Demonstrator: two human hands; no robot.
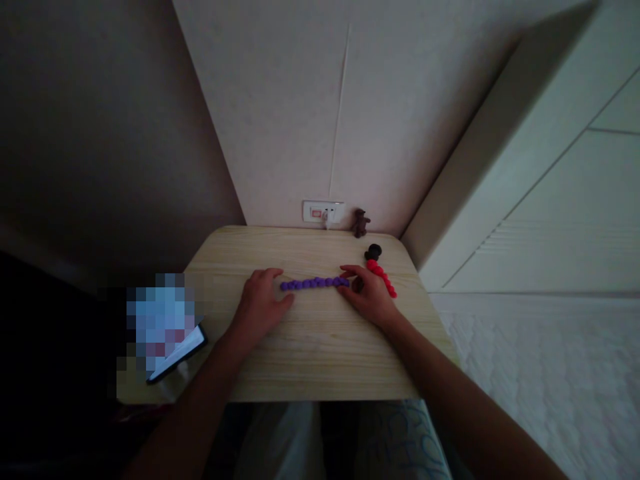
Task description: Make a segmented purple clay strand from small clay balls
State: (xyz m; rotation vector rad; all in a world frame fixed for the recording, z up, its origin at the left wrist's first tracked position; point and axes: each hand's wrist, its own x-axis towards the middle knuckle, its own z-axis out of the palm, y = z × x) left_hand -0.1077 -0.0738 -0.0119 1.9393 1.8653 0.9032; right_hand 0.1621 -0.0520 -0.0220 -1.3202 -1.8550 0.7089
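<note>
A row of small purple clay balls (315, 283), joined end to end, lies across the wooden table. My left hand (263, 299) rests at its left end, thumb and fingers spread apart, with nothing held. At the right end, the thumb and fingertips of my right hand (371, 293) close around the last purple balls. Just beyond that hand lies a strand of red balls (383, 275), which runs diagonally. A black lump of clay (373, 251) sits at the top of the red strand.
The small table (320, 360) stands against the wall. A brown bear-like figure (360, 223) is at its back edge, near a wall socket (323, 211) with a plug in it. A lit device (177, 353), partly pixelated, lies at the left. A white quilted surface (540, 373) is at the right.
</note>
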